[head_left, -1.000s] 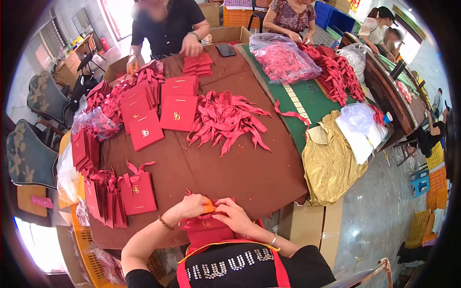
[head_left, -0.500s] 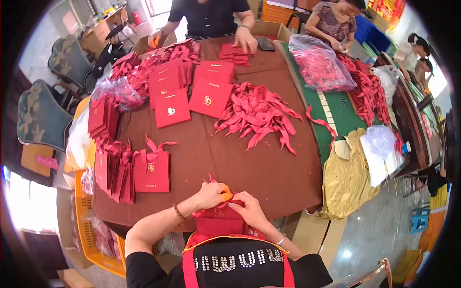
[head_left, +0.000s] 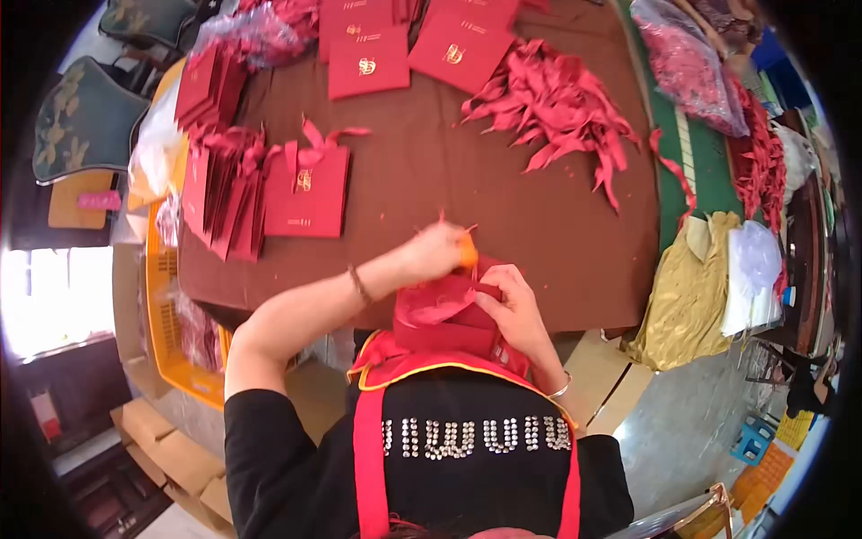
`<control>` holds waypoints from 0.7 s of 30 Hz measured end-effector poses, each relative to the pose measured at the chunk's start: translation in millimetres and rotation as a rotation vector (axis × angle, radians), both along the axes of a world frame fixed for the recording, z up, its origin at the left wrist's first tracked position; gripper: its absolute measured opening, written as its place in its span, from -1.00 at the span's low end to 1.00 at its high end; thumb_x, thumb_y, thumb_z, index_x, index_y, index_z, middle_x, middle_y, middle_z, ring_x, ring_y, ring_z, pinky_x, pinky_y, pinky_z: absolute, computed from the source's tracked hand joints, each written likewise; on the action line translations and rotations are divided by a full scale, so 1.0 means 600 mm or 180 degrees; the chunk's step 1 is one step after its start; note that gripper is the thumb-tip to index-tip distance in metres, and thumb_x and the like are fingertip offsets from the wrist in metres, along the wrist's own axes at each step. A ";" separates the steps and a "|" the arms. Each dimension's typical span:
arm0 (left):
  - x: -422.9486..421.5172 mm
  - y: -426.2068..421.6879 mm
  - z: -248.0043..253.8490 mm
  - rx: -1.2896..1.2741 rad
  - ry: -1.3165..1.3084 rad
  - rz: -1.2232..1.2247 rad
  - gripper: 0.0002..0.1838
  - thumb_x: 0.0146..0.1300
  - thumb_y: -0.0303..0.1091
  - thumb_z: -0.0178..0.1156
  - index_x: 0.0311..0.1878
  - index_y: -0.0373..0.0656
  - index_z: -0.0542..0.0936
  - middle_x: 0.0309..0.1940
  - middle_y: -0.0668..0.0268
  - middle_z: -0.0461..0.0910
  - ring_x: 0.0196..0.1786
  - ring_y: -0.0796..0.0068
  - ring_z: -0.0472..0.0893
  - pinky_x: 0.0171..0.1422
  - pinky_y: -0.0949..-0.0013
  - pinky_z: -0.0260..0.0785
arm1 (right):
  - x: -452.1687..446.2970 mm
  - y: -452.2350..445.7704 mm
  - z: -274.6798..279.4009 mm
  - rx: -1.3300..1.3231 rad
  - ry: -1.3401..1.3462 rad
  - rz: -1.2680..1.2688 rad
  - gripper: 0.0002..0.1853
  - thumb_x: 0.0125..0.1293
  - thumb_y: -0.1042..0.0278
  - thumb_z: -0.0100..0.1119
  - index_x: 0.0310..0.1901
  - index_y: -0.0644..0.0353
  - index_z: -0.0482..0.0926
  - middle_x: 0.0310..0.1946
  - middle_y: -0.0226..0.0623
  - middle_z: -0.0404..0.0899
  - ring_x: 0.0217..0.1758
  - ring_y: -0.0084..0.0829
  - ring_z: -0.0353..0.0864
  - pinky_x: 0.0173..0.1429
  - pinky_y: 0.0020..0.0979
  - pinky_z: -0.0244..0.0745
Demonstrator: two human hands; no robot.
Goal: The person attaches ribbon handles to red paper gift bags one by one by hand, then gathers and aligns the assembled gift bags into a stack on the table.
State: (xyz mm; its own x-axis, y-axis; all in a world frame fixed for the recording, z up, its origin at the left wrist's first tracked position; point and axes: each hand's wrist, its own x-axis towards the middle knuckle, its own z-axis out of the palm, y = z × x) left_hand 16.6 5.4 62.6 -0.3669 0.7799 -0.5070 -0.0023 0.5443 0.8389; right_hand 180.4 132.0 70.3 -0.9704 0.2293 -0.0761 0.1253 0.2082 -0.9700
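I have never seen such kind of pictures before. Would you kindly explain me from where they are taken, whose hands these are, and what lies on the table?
There is no machine here: a person works with two bare hands. Every picture comes from one camera on that person's head, looking forward and down, so their own chest and arms appear at the bottom.

The right hand pinches the edge of a red bag. The left hand is at the bag's top; it is blurred, so I cannot tell what its fingers grip.

On the brown cloth lie a heap of red ribbons, flat red pieces with gold marks, and, at the left, more red bags.
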 end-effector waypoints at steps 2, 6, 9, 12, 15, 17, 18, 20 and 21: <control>-0.017 0.006 0.031 -0.0051 -0.0026 0.0296 -0.72 0.16 -0.17 0.12 -0.30 -0.18 0.64 -0.41 0.14 0.63 -0.32 0.25 0.61 -0.20 0.25 0.41 | 0.008 0.000 0.005 -0.0543 -0.0467 0.0033 -0.85 0.20 0.51 0.18 -0.19 0.26 0.49 -0.30 -0.37 0.48 -0.26 -0.58 0.44 -0.19 -0.54 0.38; -0.019 0.015 0.061 0.0176 0.0635 0.0356 -0.75 0.22 -0.28 0.14 -0.36 -0.33 0.58 -0.57 0.32 0.53 -0.52 0.63 0.41 -0.45 0.47 0.24 | 0.009 -0.005 -0.003 -0.0840 -0.0741 0.0079 -0.85 0.25 0.55 0.14 -0.16 0.26 0.44 -0.41 -0.51 0.51 -0.37 -0.78 0.39 -0.30 -0.66 0.34; -0.037 0.024 0.054 0.0156 0.0609 0.0470 -0.74 0.22 -0.27 0.13 -0.30 -0.33 0.60 -0.55 0.32 0.54 -0.47 0.63 0.43 -0.41 0.48 0.26 | 0.000 -0.003 0.020 -0.0650 -0.0842 0.0226 -0.84 0.24 0.54 0.14 -0.15 0.25 0.43 -0.41 -0.51 0.51 -0.38 -0.78 0.39 -0.31 -0.65 0.34; -0.049 0.029 0.038 0.0323 0.0277 0.0535 -0.75 0.24 -0.29 0.08 -0.22 -0.30 0.60 -0.56 0.33 0.54 -0.50 0.63 0.41 -0.43 0.48 0.24 | 0.001 -0.004 0.010 -0.0605 -0.0875 0.0249 -0.83 0.24 0.53 0.14 -0.15 0.24 0.43 -0.42 -0.52 0.51 -0.41 -0.78 0.38 -0.34 -0.64 0.33; -0.061 0.000 0.056 0.0398 0.0937 0.0264 -0.71 0.29 -0.23 0.04 -0.15 -0.27 0.58 -0.54 0.20 0.58 -0.49 0.44 0.53 -0.39 0.37 0.34 | 0.002 -0.008 -0.005 -0.0655 -0.0579 0.0084 -0.84 0.25 0.50 0.15 -0.15 0.23 0.43 -0.48 -0.50 0.49 -0.48 -0.77 0.31 -0.42 -0.62 0.25; -0.075 -0.030 0.051 -0.0067 0.2369 -0.0088 -0.62 0.33 -0.13 0.00 0.02 -0.23 0.52 -0.45 0.04 0.61 -0.33 0.14 0.62 -0.27 0.20 0.41 | 0.002 -0.009 -0.005 -0.0630 -0.0401 -0.0015 -0.84 0.25 0.48 0.14 -0.16 0.22 0.43 -0.53 -0.49 0.46 -0.54 -0.76 0.27 -0.48 -0.61 0.19; -0.072 -0.040 0.062 -0.0058 0.2374 -0.0102 -0.62 0.33 -0.13 0.00 0.02 -0.23 0.52 -0.45 0.04 0.61 -0.33 0.14 0.62 -0.27 0.20 0.41 | 0.001 -0.008 -0.001 -0.0565 -0.0457 0.0036 -0.84 0.25 0.48 0.14 -0.15 0.22 0.43 -0.53 -0.49 0.46 -0.54 -0.76 0.27 -0.48 -0.60 0.19; -0.055 -0.062 0.091 -0.1130 0.2163 -0.0548 -0.51 0.32 -0.06 0.02 0.18 -0.19 0.40 -0.33 -0.10 0.58 -0.16 -0.05 0.57 -0.15 0.07 0.41 | 0.000 -0.005 0.005 -0.0492 -0.0512 0.0090 -0.84 0.25 0.48 0.14 -0.15 0.22 0.43 -0.53 -0.49 0.46 -0.54 -0.76 0.27 -0.48 -0.60 0.19; -0.046 -0.074 0.081 -0.0891 0.2242 -0.0607 -0.45 0.31 -0.12 0.05 0.28 -0.19 0.28 -0.40 -0.04 0.58 -0.26 0.11 0.62 -0.18 0.18 0.43 | -0.002 -0.005 0.008 -0.0498 -0.0502 0.0120 -0.83 0.25 0.47 0.14 -0.14 0.22 0.43 -0.53 -0.49 0.47 -0.55 -0.76 0.27 -0.49 -0.59 0.19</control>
